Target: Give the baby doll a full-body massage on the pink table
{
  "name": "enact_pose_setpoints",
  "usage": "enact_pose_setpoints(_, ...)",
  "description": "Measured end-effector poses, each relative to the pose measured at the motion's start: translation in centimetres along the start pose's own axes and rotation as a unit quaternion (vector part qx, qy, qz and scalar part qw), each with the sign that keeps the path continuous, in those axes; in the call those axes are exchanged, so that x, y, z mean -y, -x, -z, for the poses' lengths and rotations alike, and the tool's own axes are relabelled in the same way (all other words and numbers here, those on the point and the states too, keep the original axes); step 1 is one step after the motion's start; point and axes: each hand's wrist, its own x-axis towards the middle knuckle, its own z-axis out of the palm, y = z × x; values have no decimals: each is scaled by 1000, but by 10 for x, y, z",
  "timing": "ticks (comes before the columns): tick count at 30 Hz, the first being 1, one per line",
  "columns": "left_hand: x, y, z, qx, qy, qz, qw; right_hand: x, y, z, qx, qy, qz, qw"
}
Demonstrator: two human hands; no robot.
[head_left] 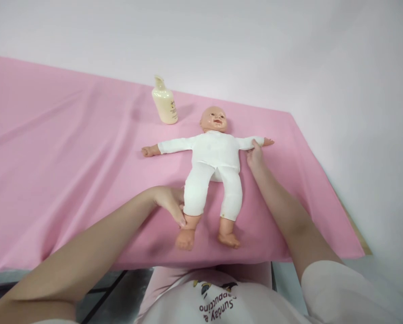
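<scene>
A baby doll (pixel 215 150) in a white cloth outfit lies on its back, arms spread wide and feet toward me. At its lower leg on the left, my left hand (pixel 170 201) is closed around the leg, thumb near the ankle and the other fingers hidden behind it. My right hand (pixel 255 155) grips the doll's forearm on the right side, with the thumb on top and the fingers mostly underneath. Head, both hands and both feet of the doll are bare.
A pale yellow pump bottle (pixel 165 103) stands behind the doll, left of its head. A wrinkled pink cloth (pixel 86 157) covers the table, whose near edge lies just in front of my body. A white wall (pixel 339 67) rises behind and to the right.
</scene>
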Motion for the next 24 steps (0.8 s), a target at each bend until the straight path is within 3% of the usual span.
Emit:
enact_pose_setpoints(2, 0, -1, 6, 93, 22, 7, 995, 4, 6, -1, 27, 27, 70, 997)
enact_pose_setpoints(4, 2, -2, 16, 111, 93, -68, 987, 8, 14, -2, 48, 61, 137, 988)
enact_pose_setpoints(6, 3, -4, 26, 77, 172, -174, 967, 10, 23, -4, 69, 97, 185, 976)
enact_pose_setpoints(8, 4, -5, 34, 22, 206, -213, 955, 11, 31, -7, 104, 140, 220, 960)
enact_pose_setpoints(11, 5, -5, 36, -82, 223, -220, 946, 12, 41, -12, 198, 224, 279, 913)
enact_pose_setpoints(13, 5, -6, 35, -96, 218, -213, 947, 15, 46, -14, 267, 275, 317, 868)
enact_pose_setpoints(15, 7, -8, 35, -88, 218, -203, 950, 17, 48, -16, 296, 287, 332, 848)
enact_pose_setpoints(17, 9, -9, 35, -55, 211, -195, 956, 18, 48, -16, 276, 259, 307, 873)
enact_pose_setpoints(22, 9, -8, 34, 109, 82, -144, 980, 9, 28, -9, 119, 134, 182, 967)
enact_pose_setpoints(24, 6, -7, 31, 109, 12, -125, 986, 4, 16, -4, 84, 83, 154, 981)
